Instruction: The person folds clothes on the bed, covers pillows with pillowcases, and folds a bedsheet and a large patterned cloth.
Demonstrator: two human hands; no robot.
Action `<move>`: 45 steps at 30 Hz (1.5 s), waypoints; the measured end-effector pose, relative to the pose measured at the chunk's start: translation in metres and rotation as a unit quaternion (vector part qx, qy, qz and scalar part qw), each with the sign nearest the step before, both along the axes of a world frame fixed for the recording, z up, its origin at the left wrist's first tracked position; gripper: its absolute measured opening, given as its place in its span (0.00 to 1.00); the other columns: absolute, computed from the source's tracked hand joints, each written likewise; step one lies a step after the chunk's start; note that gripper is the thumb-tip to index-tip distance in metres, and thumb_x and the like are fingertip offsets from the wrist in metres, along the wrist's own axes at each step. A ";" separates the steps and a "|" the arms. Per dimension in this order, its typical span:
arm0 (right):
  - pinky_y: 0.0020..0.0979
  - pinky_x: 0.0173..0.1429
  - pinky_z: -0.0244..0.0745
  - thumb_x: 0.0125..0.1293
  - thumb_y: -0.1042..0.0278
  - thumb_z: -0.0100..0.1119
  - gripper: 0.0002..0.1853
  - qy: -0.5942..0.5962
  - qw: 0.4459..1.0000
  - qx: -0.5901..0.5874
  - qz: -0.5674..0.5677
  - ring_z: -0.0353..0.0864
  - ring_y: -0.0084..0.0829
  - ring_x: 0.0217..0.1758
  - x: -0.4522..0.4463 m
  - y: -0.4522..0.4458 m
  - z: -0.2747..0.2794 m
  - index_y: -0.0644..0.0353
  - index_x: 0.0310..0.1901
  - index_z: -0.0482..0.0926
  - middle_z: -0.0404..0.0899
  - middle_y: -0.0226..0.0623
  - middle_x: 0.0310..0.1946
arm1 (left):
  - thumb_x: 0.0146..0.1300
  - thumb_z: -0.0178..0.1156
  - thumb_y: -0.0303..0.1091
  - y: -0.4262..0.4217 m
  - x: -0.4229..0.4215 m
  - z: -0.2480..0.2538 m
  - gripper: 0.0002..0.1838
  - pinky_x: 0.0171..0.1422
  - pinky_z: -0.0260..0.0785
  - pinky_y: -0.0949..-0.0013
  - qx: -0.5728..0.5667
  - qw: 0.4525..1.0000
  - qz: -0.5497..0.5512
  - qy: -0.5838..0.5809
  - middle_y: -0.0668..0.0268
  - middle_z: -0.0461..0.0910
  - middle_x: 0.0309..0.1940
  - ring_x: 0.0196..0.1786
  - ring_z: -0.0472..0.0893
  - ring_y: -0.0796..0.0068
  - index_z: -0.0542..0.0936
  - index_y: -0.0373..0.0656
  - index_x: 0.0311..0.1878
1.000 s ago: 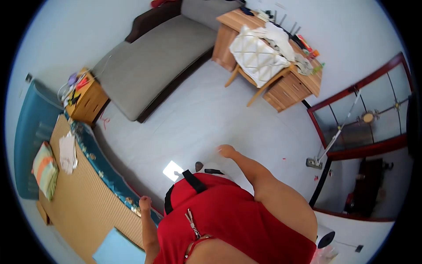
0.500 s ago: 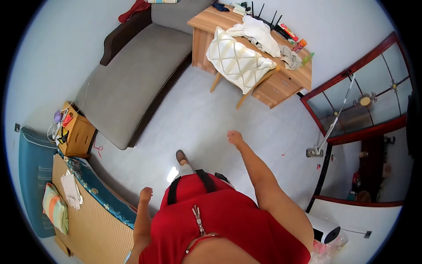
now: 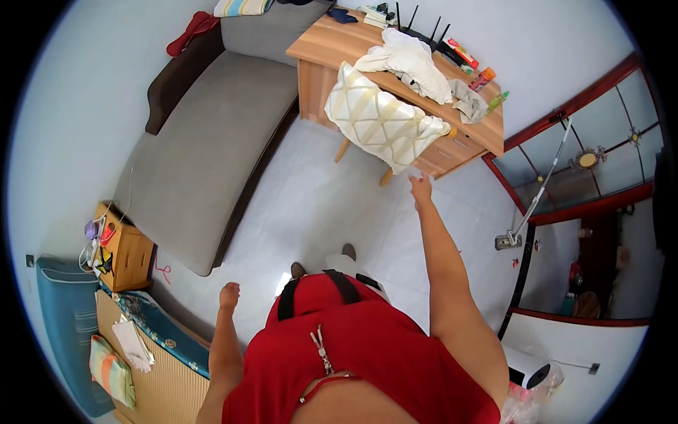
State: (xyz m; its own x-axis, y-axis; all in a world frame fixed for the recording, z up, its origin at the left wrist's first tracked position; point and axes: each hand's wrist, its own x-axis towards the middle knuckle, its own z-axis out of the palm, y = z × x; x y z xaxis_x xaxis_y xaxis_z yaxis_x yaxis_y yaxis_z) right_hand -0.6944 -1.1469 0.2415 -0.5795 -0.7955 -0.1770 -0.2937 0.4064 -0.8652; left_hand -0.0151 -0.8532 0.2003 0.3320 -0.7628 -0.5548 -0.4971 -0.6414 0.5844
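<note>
My right hand (image 3: 421, 189) is stretched forward with its fingers apart and nothing in them. It appears just below the chair, whose back wears a cream, diamond-patterned cover (image 3: 381, 116); I see no contact. Behind the chair stands a wooden desk (image 3: 318, 44) with a crumpled white garment (image 3: 409, 63) and a grey-beige cloth (image 3: 469, 102) on top. My left hand (image 3: 229, 295) hangs low at my side, its fingers loosely curled and no object showing in it. It is between the bed (image 3: 166, 378) and the grey daybed (image 3: 205, 134).
A flat mop (image 3: 508, 242) leans against the red-framed glass door (image 3: 586, 162) at right. A wooden nightstand (image 3: 133, 258) with cables stands at left. Also on the desk are a router (image 3: 417, 34) and an orange-capped bottle (image 3: 484, 78). A red string (image 3: 164, 272) lies on the floor.
I have stepped forward, and the desk and chair are nearer. My right hand has swung forward and right toward the chair, its fingers now spread. The left hand stays low and empty.
</note>
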 end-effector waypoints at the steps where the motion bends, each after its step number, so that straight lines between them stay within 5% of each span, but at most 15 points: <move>1: 0.32 0.42 0.71 0.54 0.61 0.64 0.38 -0.010 1.000 -0.002 -0.013 0.71 0.28 0.43 -0.009 -0.013 0.005 0.59 0.65 0.59 0.69 0.38 0.47 | 0.61 0.51 0.34 -0.022 -0.012 0.012 0.12 0.33 0.72 0.71 -0.019 1.000 -0.004 0.011 0.62 0.80 0.29 0.29 0.78 0.74 0.79 0.36 0.40; 4: 0.34 0.60 0.65 0.52 0.62 0.66 0.37 -0.084 0.986 -0.141 -0.026 0.71 0.40 0.57 -0.031 -0.046 0.037 0.68 0.62 0.63 0.70 0.48 0.56 | 0.62 0.52 0.31 -0.057 -0.045 0.021 0.11 0.38 0.72 0.72 -0.059 0.996 0.004 0.069 0.63 0.79 0.33 0.35 0.78 0.75 0.78 0.36 0.43; 8: 0.34 0.60 0.62 0.53 0.63 0.67 0.34 -0.112 0.983 -0.125 -0.078 0.69 0.33 0.56 -0.054 -0.097 0.062 0.67 0.59 0.65 0.70 0.42 0.57 | 0.60 0.55 0.30 -0.061 -0.103 0.016 0.09 0.35 0.71 0.73 -0.098 0.986 0.066 0.114 0.67 0.79 0.29 0.29 0.77 0.78 0.80 0.39 0.41; 9: 0.34 0.58 0.65 0.53 0.60 0.67 0.34 -0.146 0.985 -0.090 -0.030 0.71 0.33 0.56 -0.059 -0.107 0.068 0.68 0.59 0.65 0.71 0.42 0.55 | 0.59 0.54 0.31 -0.058 -0.119 0.019 0.09 0.35 0.71 0.73 -0.074 0.988 0.069 0.116 0.65 0.80 0.30 0.29 0.77 0.78 0.80 0.39 0.40; 13: 0.29 0.46 0.74 0.56 0.54 0.65 0.32 -0.259 0.961 -0.050 0.082 0.76 0.32 0.50 -0.074 -0.140 0.064 0.68 0.56 0.68 0.75 0.40 0.49 | 0.62 0.47 0.41 -0.037 -0.156 0.001 0.16 0.51 0.70 0.56 0.049 0.994 -0.093 -0.043 0.56 0.80 0.42 0.46 0.78 0.53 0.81 0.43 0.40; 17: 0.31 0.39 0.77 0.60 0.58 0.61 0.25 -0.226 0.966 -0.049 0.118 0.78 0.31 0.45 -0.077 -0.151 0.070 0.66 0.54 0.70 0.77 0.39 0.46 | 0.62 0.47 0.39 -0.021 -0.180 0.011 0.14 0.50 0.71 0.57 0.060 0.991 -0.109 -0.053 0.57 0.80 0.41 0.45 0.78 0.54 0.80 0.45 0.38; 23: 0.34 0.47 0.75 0.62 0.61 0.58 0.22 -0.381 0.911 -0.141 0.069 0.79 0.33 0.43 -0.025 -0.147 0.203 0.69 0.51 0.72 0.78 0.40 0.44 | 0.61 0.48 0.40 -0.027 -0.168 0.020 0.13 0.52 0.71 0.58 0.070 0.989 -0.115 -0.065 0.59 0.81 0.43 0.48 0.78 0.57 0.81 0.46 0.40; 28: 0.32 0.44 0.76 0.62 0.62 0.56 0.19 -0.297 0.894 -0.286 0.175 0.81 0.33 0.41 0.024 -0.159 0.295 0.70 0.48 0.74 0.79 0.42 0.42 | 0.61 0.52 0.39 -0.057 -0.135 -0.006 0.13 0.48 0.72 0.61 -0.009 0.993 -0.101 -0.057 0.57 0.82 0.39 0.42 0.80 0.58 0.81 0.43 0.41; 30: 0.28 0.38 0.75 0.60 0.63 0.60 0.14 -0.199 0.913 -0.296 0.198 0.80 0.26 0.33 0.058 -0.146 0.317 0.67 0.40 0.77 0.80 0.36 0.33 | 0.61 0.54 0.39 -0.087 -0.138 0.016 0.14 0.47 0.71 0.64 -0.016 0.997 -0.011 0.074 0.59 0.81 0.37 0.39 0.80 0.63 0.80 0.41 0.44; 32: 0.21 0.28 0.68 0.59 0.65 0.63 0.07 -0.275 0.895 -0.253 0.241 0.73 0.16 0.24 0.107 -0.112 0.349 0.57 0.32 0.78 0.75 0.23 0.24 | 0.62 0.56 0.39 -0.123 -0.158 0.057 0.17 0.48 0.70 0.68 -0.029 0.985 0.021 0.169 0.61 0.80 0.38 0.39 0.78 0.68 0.77 0.40 0.50; 35: 0.22 0.33 0.70 0.58 0.68 0.63 0.07 -0.258 0.858 -0.232 0.380 0.75 0.16 0.29 0.161 -0.067 0.379 0.61 0.36 0.81 0.79 0.26 0.28 | 0.61 0.59 0.40 -0.174 -0.191 0.104 0.26 0.52 0.66 0.71 -0.081 0.969 0.014 0.234 0.62 0.76 0.45 0.44 0.75 0.73 0.68 0.39 0.60; 40: 0.23 0.36 0.70 0.60 0.67 0.60 0.09 -0.333 0.689 -0.334 0.551 0.74 0.18 0.33 0.220 -0.015 0.414 0.64 0.37 0.78 0.77 0.30 0.31 | 0.60 0.62 0.42 -0.228 -0.200 0.105 0.39 0.58 0.62 0.70 -0.182 0.922 0.019 0.341 0.59 0.69 0.59 0.57 0.69 0.74 0.55 0.41 0.70; 45: 0.21 0.43 0.68 0.60 0.68 0.61 0.09 -0.407 0.628 -0.279 0.601 0.73 0.18 0.39 0.248 0.003 0.420 0.64 0.37 0.79 0.78 0.30 0.36 | 0.63 0.58 0.45 -0.230 -0.189 0.116 0.35 0.66 0.58 0.65 -0.154 0.834 0.172 0.502 0.61 0.66 0.62 0.63 0.66 0.68 0.58 0.44 0.69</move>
